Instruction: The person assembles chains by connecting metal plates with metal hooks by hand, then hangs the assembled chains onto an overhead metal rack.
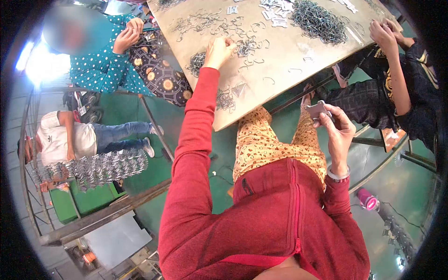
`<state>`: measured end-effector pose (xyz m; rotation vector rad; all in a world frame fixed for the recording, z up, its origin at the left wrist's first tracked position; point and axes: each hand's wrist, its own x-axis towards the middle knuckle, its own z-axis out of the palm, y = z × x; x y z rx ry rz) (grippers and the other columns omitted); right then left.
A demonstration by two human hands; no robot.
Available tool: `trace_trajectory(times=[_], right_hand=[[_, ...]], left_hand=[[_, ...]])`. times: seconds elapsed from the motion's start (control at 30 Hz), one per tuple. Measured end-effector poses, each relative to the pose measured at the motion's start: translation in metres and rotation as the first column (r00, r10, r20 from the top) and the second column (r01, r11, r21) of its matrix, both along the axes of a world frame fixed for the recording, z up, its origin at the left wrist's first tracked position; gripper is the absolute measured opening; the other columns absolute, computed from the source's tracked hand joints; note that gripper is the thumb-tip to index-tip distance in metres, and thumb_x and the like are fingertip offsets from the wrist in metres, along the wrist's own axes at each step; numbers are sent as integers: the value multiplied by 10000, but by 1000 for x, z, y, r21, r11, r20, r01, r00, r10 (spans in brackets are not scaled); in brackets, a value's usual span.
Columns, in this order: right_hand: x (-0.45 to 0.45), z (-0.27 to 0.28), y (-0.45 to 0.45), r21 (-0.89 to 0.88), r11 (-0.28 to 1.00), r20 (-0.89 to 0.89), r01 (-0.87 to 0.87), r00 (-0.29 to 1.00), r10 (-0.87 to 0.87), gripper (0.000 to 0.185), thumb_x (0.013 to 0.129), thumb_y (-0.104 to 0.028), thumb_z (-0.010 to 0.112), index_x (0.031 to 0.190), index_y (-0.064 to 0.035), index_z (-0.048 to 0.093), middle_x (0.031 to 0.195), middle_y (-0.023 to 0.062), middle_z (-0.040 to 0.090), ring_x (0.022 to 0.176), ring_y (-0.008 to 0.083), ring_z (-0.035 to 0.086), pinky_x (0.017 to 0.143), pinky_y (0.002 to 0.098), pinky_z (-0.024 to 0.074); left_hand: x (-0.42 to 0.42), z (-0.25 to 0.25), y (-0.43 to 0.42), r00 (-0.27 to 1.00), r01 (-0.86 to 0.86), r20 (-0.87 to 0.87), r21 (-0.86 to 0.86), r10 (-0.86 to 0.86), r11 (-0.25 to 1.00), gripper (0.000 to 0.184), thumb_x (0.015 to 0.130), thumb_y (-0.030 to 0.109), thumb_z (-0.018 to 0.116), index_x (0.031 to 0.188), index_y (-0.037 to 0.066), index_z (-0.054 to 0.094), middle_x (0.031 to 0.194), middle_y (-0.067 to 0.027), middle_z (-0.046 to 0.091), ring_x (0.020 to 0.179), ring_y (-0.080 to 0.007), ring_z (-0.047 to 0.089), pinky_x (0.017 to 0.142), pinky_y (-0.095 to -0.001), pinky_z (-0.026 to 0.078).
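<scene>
My left hand reaches over the tabletop, its fingers closed in a pinch among small bent wire hooks. What sits between those fingertips, if anything, is too small to make out. Another small heap of hooks lies just left of that wrist. Off the table's near edge, my right hand grips a small flat grey metal plate between thumb and fingers. Near the table corner lies a further cluster of hooks.
A big pile of hooks and several pale metal plates are at the table's far side. Co-workers' hands show at left and right. A person in a white shirt stands by bunched metal parts.
</scene>
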<state>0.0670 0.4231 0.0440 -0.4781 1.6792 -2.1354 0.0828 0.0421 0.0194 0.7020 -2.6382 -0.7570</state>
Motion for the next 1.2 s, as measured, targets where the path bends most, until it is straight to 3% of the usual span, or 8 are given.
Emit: trace_trajectory(times=[0.17, 0.3, 0.4, 0.57, 0.67, 0.8, 0.93, 1.2], right_hand=[[1, 4, 2, 4, 1000, -36, -21, 999, 22, 205, 812, 41, 605, 1016, 52, 600, 885, 79, 598, 656, 138, 606, 592, 221, 490], [4, 9, 5, -30, 999, -40, -22, 999, 21, 212, 810, 48, 601, 1023, 50, 601, 881, 73, 587, 662, 133, 601, 591, 220, 488], [5, 12, 6, -40, 999, -40, -31, 999, 29, 216, 810, 53, 598, 1027, 51, 600, 891, 75, 585, 666, 134, 599, 593, 219, 489], [3, 16, 8, -12, 1000, -45, -7, 999, 6, 212, 807, 58, 597, 1019, 50, 603, 894, 77, 594, 672, 133, 605, 588, 215, 489], [3, 17, 11, -4, 1000, -51, 17, 999, -17, 207, 805, 63, 598, 1011, 50, 605, 886, 78, 602, 666, 132, 607, 588, 213, 488], [4, 14, 9, -15, 999, -31, 38, 999, -39, 205, 804, 68, 596, 1009, 51, 600, 876, 82, 609, 654, 132, 607, 591, 213, 488], [3, 10, 6, -30, 999, -34, 11, 999, -12, 203, 808, 58, 598, 1011, 47, 601, 884, 85, 613, 659, 131, 608, 599, 221, 497], [5, 6, 9, 70, 997, -104, 41, 994, -34, 210, 820, -6, 615, 1026, 32, 611, 862, 78, 633, 666, 119, 616, 601, 216, 494]], left_hand=[[-8, -19, -7, 971, -16, 233, -117, 43, 993, 279, 712, 234, 612, 918, 50, 655, 799, -168, 651, 804, -271, 637, 746, -366, 483], [-14, -46, -6, 986, -161, -124, -532, 112, 831, 269, 714, 225, 630, 942, 85, 662, 874, -155, 631, 908, -283, 576, 792, -401, 455], [-21, -18, 11, 987, 131, -64, -218, -148, 967, 135, 721, 179, 656, 829, 96, 655, 897, -121, 581, 951, -299, 519, 811, -427, 430], [-30, -31, 1, 979, 205, 81, -400, -189, 893, 181, 750, 196, 629, 882, 79, 671, 818, -150, 633, 838, -309, 587, 745, -400, 459], [-27, -10, -2, 995, 93, -28, -194, -100, 977, 172, 772, 180, 597, 873, 56, 659, 829, -154, 634, 820, -302, 603, 725, -388, 464], [-18, -19, -22, 981, 14, -194, 97, 5, 995, 203, 833, 208, 572, 860, 20, 644, 801, -85, 647, 696, -144, 598, 639, -293, 468], [-10, -12, 8, 998, -5, -56, 377, 28, 926, 236, 866, 221, 574, 928, -1, 622, 732, -26, 605, 632, -84, 559, 547, -239, 471], [27, 42, 160, 929, 370, -361, 895, -85, 247, 196, 843, 128, 619, 948, -36, 589, 863, -97, 612, 747, -148, 595, 686, -289, 523]])
